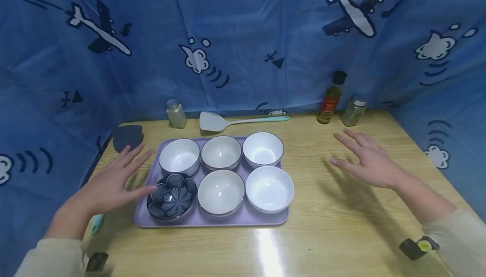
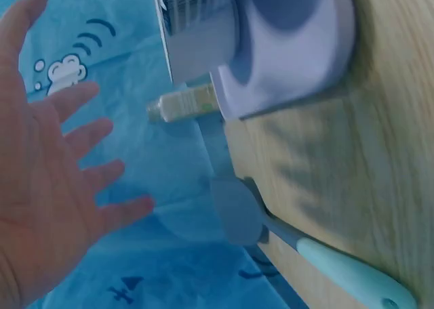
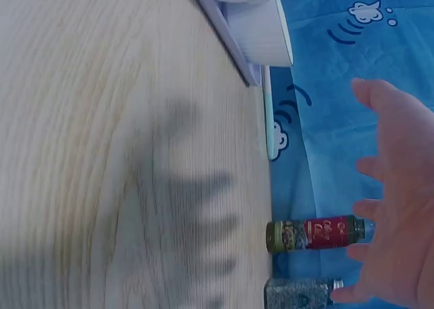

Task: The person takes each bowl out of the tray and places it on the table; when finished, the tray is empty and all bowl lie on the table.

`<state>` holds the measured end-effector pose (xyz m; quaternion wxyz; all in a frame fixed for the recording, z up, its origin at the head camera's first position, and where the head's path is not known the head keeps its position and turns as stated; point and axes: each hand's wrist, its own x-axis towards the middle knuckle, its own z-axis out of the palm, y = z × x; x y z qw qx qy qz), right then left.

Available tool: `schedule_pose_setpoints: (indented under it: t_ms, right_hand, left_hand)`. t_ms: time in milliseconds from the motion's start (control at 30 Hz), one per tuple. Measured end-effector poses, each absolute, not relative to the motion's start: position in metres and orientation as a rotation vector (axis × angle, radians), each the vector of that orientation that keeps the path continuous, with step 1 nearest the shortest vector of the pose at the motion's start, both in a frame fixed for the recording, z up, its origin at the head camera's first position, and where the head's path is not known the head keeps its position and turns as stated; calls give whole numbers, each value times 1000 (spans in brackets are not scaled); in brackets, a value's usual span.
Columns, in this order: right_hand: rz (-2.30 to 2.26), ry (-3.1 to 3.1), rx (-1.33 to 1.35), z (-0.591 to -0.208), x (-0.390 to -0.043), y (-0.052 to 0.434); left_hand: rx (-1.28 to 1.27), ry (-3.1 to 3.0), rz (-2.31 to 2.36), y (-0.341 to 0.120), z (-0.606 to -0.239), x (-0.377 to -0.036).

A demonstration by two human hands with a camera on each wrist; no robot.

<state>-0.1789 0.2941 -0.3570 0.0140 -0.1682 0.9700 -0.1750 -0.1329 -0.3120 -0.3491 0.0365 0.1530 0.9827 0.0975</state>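
A lilac tray [image 1: 212, 222] on the wooden table carries several bowls in two rows. At its front left stands a dark patterned bowl [image 1: 172, 197]; beside it are a cream bowl [image 1: 221, 192] and a white bowl [image 1: 269, 189]. Behind them sit a left rear bowl [image 1: 180, 155], a middle rear bowl [image 1: 222, 152] and a right rear bowl [image 1: 263, 149]. My left hand [image 1: 112, 180] hovers by the tray's left side, fingers spread, holding nothing. To the right of the tray, my right hand [image 1: 370, 161] is raised above the table, its fingers extended around nothing.
Along the back lie a spatula [image 1: 243, 121] and a shaker jar [image 1: 176, 114]. An oil bottle [image 1: 329, 100] and a spice jar [image 1: 354, 111] stand at the back right. Left of the tray lies a dark-headed turner [image 2: 237, 211] with a mint handle. Blue printed cloth [image 1: 235, 36] hangs around the table.
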Motion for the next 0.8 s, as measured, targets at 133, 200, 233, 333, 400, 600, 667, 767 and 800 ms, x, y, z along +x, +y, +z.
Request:
schedule_pose_setpoints:
  t_ms: [133, 200, 233, 333, 400, 600, 667, 767, 800]
  right_hand:
    - [-662, 2965, -547, -358, -183, 283]
    - [-721, 2940, -554, -360, -185, 278]
    - [-747, 2932, -562, -361, -187, 276]
    - [-799, 2912, -592, -365, -191, 270]
    - [-840, 2894, -623, -370, -194, 265]
    - [-1007, 2791, -673, -384, -206, 249]
    - [-1067, 2748, -665, -387, -209, 243]
    - [-1116, 2718, -629, -390, -214, 237]
    - [-1128, 2710, -614, -391, -215, 235]
  left_hand:
    - [449, 2994, 394, -322, -350, -128]
    - [441, 2994, 426, -326, -352, -127]
    - [434, 2997, 438, -327, -353, -127]
    - [418, 3015, 489, -331, -358, -127]
    - [399, 3022, 538, -334, -361, -125]
    - [325, 3018, 778, -347, -376, -119]
    - [313, 3031, 846, -350, -384, -116]
    - [309, 3011, 986, -350, -396, -114]
    - [313, 2988, 1045, -349, -399, -114]
